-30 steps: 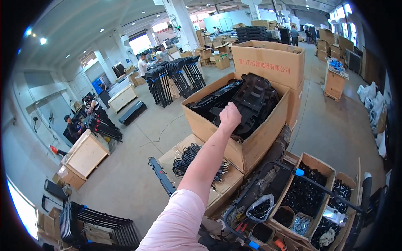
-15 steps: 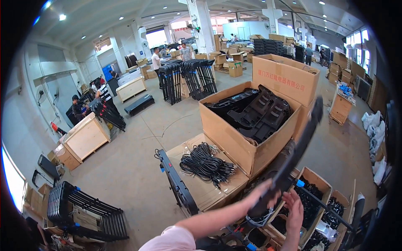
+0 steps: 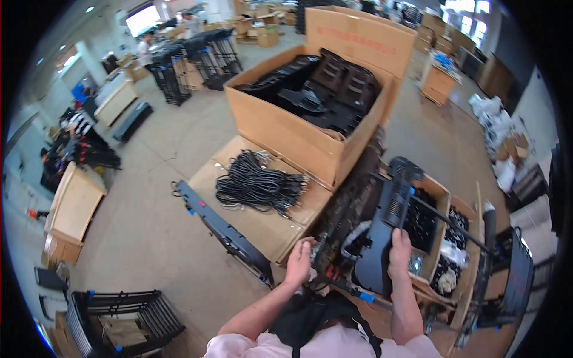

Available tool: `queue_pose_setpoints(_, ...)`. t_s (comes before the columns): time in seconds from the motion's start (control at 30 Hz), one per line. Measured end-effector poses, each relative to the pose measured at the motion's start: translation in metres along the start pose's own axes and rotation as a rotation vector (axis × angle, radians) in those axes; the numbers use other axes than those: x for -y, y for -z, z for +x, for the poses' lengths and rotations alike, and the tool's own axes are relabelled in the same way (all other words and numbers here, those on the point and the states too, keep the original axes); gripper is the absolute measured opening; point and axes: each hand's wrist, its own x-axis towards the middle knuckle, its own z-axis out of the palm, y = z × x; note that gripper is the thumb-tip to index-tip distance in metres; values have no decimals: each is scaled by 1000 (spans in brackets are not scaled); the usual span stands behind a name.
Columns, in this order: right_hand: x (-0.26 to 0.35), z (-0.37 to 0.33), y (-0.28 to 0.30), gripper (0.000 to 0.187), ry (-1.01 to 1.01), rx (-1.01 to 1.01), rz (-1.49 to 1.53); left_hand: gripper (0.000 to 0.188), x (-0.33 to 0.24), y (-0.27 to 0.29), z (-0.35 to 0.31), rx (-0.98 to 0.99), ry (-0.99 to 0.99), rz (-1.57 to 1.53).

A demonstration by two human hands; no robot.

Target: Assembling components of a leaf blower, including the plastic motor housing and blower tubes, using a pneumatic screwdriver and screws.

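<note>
My right hand point(image 3: 400, 253) grips the right edge of a dark plastic cover point(image 3: 380, 238), thumb along its rim. The cover is long, with vent slots near its broad far end, and it lies tilted across the dark frame in front of me. My left hand point(image 3: 300, 262) is off the cover, fingers extended, close to the front corner of a flat cardboard surface point(image 3: 239, 230). A bundle of black cables point(image 3: 256, 185) with metal plugs lies on that cardboard. Part of the frame under the cover is hidden.
A large cardboard box point(image 3: 280, 131) of black plastic covers stands ahead. Right of me are open boxes of small black parts point(image 3: 422, 221). A long dark frame point(image 3: 227, 230) leans against the cardboard's left side. Stacked black frames point(image 3: 125, 319) stand lower left.
The cover has come down from a steep, edge-on position to lie lower and flatter. My left hand has let go and moved left; my right hand now holds its right edge. The view has shifted downward.
</note>
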Motion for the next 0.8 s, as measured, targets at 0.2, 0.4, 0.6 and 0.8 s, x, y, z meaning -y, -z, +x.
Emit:
queue_pose_setpoints(0.2,-51,-14,-49,41,-46,-64,-278,50,48,-6,-4,60,-128,233)
queue_pose_setpoints(0.4,-96,-9,-88,42,-134,-105,-341,51,69,-12,0,181,-169,240)
queue_pose_setpoints(0.6,-88,-16,-102,43,-235,-117,-333,62,62,-12,-7,261,-235,561)
queue_pose_setpoints(0.8,-76,-23,-107,45,-255,-123,-372,62,62,-5,-9,282,-272,559)
